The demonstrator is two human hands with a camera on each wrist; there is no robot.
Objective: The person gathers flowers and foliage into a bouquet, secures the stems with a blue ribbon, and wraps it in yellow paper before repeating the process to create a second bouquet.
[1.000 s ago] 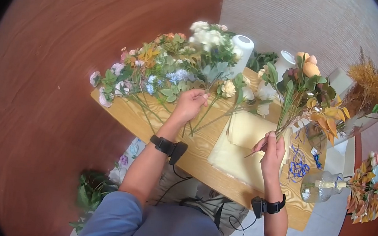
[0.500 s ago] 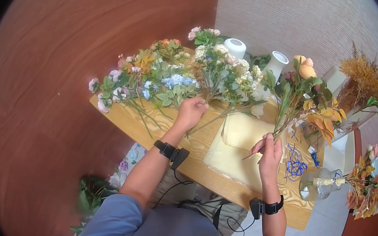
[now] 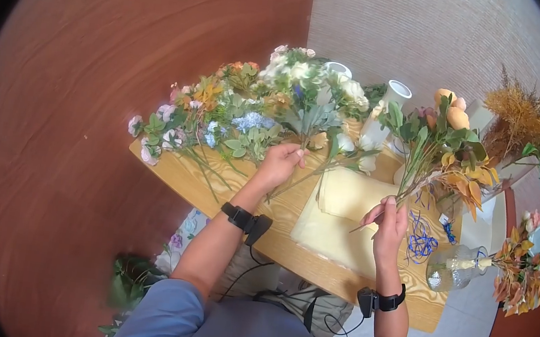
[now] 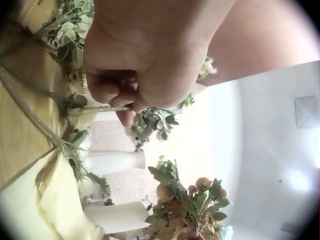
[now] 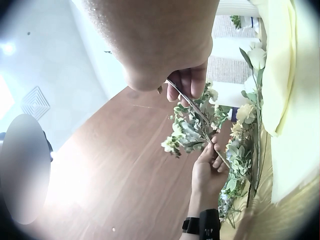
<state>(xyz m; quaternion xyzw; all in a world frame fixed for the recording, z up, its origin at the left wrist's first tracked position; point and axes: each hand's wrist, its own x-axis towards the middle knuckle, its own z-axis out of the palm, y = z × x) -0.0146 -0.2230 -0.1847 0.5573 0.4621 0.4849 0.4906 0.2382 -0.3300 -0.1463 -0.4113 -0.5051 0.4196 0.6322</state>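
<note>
My left hand (image 3: 284,163) pinches the thin stem (image 4: 106,109) of an artificial flower spray with white blooms (image 3: 294,71) and grey-green leaves (image 3: 319,119), raised over the back of the table. Behind and below it, other flowers overlap the spray in the head view. To the right, my right hand (image 3: 389,223) grips the gathered stems (image 3: 408,184) of a bunch with peach round blooms (image 3: 457,116), green leaves and orange leaves (image 3: 471,183). The stem ends poke out below that hand, over pale yellow wrapping paper (image 3: 335,236). In the right wrist view, the left hand (image 5: 206,172) appears beyond the right hand's stems.
Loose blue flowers (image 3: 252,121) and lilac flowers (image 3: 164,113) lie along the wooden table's (image 3: 281,220) left side. White vases (image 3: 399,90) stand behind. Tangled blue ribbon (image 3: 420,239) and a glass vase (image 3: 455,269) holding flowers lie at the right. More dried stems (image 3: 520,110) stand farther right.
The white spray in my left hand dropped lower, then rose slightly and shifted right. My right hand keeps hold of its bunch, nearly still.
</note>
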